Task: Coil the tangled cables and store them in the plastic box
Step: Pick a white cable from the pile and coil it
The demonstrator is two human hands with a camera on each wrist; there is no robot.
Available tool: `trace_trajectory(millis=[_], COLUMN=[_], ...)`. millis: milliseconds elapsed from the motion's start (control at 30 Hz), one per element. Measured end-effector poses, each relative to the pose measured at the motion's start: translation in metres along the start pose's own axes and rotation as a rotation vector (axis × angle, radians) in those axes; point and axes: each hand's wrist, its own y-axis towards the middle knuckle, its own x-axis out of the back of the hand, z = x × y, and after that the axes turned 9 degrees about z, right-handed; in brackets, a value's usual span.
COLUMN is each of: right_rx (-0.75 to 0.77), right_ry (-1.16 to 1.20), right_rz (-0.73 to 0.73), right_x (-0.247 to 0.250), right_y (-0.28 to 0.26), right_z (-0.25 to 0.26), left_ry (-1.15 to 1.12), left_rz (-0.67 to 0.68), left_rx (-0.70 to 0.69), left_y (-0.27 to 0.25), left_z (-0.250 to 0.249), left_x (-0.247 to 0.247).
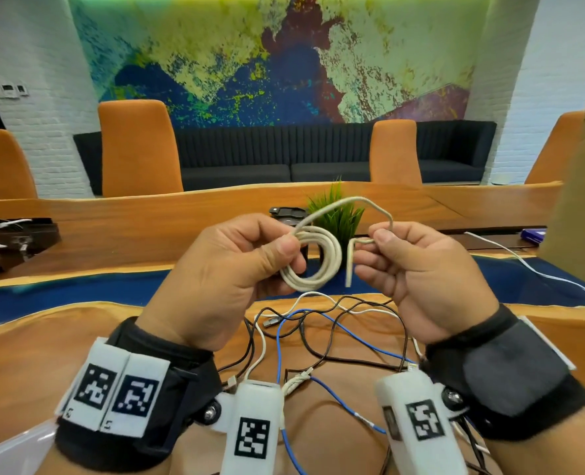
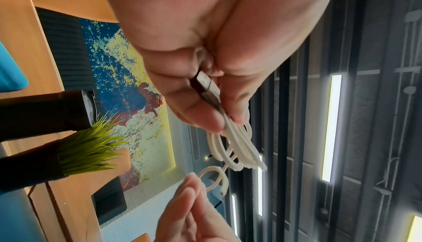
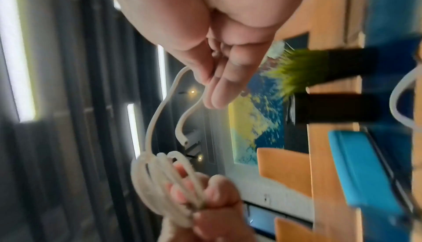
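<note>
A cream cable (image 1: pixel 318 262) is wound into several loops above the table. My left hand (image 1: pixel 236 269) grips the coil between thumb and fingers; the left wrist view shows the cable's metal USB plug (image 2: pixel 206 87) pinned in that grip with the loops (image 2: pixel 237 148) hanging beyond. My right hand (image 1: pixel 418 265) pinches the cable's free tail (image 1: pixel 351 258), which arcs up from the coil and bends down at its cut end (image 3: pixel 185 139). A tangle of black, blue and white cables (image 1: pixel 318 341) lies on the table under both hands. A pale corner of what may be the plastic box (image 1: pixel 10 450) shows at the bottom left.
A small green plant (image 1: pixel 339 214) in a dark pot stands just behind the coil, beside a black object (image 1: pixel 286 214). A white cable (image 1: pixel 531 265) runs along the right toward a purple item (image 1: pixel 532 234). A black case (image 1: pixel 10 241) sits far left. Orange chairs line the table's far side.
</note>
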Motion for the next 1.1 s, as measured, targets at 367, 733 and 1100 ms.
trace_trajectory(millis=[367,733,1100], right_rx=[-0.089,-0.356,-0.405], right_ry=[0.292,0.185,0.186], right_rz=[-0.071,0.519,0.544], right_x=[-0.011,-0.013,-0.021], right_y=[0.001,-0.015,-0.02], right_z=[-0.02,-0.017,-0.013], left_ry=[0.032,0.044,0.378], left_rz=[0.083,0.052,-0.075], left_rx=[0.003,-0.088,-0.265], left_y=[-0.001,0.001,0.005], left_z=[0.005,0.012,0.024], left_x=[-0.003,0.0,-0.004])
